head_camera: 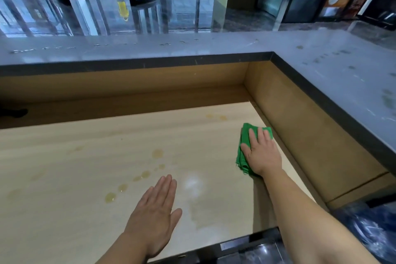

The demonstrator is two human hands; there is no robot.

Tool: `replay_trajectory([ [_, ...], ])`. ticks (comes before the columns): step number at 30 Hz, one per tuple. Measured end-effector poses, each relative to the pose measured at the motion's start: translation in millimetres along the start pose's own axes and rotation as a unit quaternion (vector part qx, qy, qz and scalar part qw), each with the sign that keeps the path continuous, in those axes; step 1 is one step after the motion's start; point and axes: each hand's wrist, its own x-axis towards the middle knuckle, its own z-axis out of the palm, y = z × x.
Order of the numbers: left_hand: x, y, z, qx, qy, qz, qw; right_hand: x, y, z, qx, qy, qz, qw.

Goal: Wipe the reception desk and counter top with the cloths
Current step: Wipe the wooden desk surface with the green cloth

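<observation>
A folded green cloth (246, 137) lies on the pale wooden reception desk (85, 156), near its right edge. My right hand (262, 152) presses flat on the cloth with straight fingers, covering most of it. My left hand (154, 210) hovers or rests flat on the desk in the lower middle, fingers straight and together, holding nothing. Several yellowish drops (145, 174) run in a line across the desk just left of my left hand. A raised grey stone counter top (321, 64) wraps around the back and right side, with faint smears on it.
A tan inner wall (300, 126) rises between desk and counter, close to the cloth's right side. A dark object (15, 111) sits at the far left in the recess. Beyond the counter lies a glossy lobby floor (96, 15) with glass doors.
</observation>
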Motion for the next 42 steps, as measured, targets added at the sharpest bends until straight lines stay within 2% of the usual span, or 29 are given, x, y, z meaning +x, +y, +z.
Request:
replay_trajectory([
  [3, 2, -1, 2, 0.008, -0.010, -0.006, 1.000, -10, -36, 0, 0.029, -0.005, 0.084, 0.996],
  [5, 2, -1, 3, 0.018, -0.002, -0.008, 1.000, -19, -66, 0, 0.033, -0.002, 0.094, 0.995],
  [7, 3, 1, 1, 0.014, 0.000, -0.012, 1.000, -31, -99, 0, 0.026, 0.002, 0.046, 0.999],
  [11, 3, 3, 3, 0.010, -0.031, -0.004, 0.999, -46, -159, 7, 0.002, -0.016, -0.116, 0.993],
  [14, 5, 6, 1, 0.015, -0.057, -0.026, 0.998, -36, -162, 6, -0.006, -0.033, -0.225, 0.974],
  [16, 8, 11, -13, 0.016, -0.035, -0.030, 0.999, -23, -141, 1, -0.010, -0.032, -0.276, 0.961],
  [17, 11, 14, -18, 0.025, -0.019, -0.013, 0.999, -16, -126, -1, -0.009, -0.029, -0.278, 0.960],
  [19, 14, 20, -37, 0.014, -0.078, -0.011, 0.997, 0, -92, -5, 0.000, -0.019, -0.238, 0.971],
  [20, 18, 24, -46, 0.026, -0.082, -0.017, 0.996, 8, -75, -7, 0.002, -0.016, -0.211, 0.977],
  [23, 41, 26, -68, 0.010, -0.027, -0.021, 0.999, 26, -36, -11, -0.010, -0.013, -0.146, 0.989],
  [26, 79, 20, -88, -0.030, -0.036, -0.028, 0.999, 41, -18, -15, -0.015, -0.011, -0.107, 0.994],
  [31, 120, -19, -104, -0.079, -0.069, -0.118, 0.987, 65, -15, -13, 0.001, 0.006, -0.023, 1.000],
  [35, 141, -45, -100, -0.138, -0.082, -0.192, 0.968, 87, -48, -12, 0.024, 0.005, 0.063, 0.998],
  [38, 154, -49, -92, -0.152, -0.066, -0.205, 0.965, 98, -89, -14, 0.026, 0.003, 0.029, 0.999],
  [42, 167, -46, -84, -0.124, -0.094, -0.208, 0.966, 102, -154, -13, 0.008, 0.002, -0.146, 0.989],
])
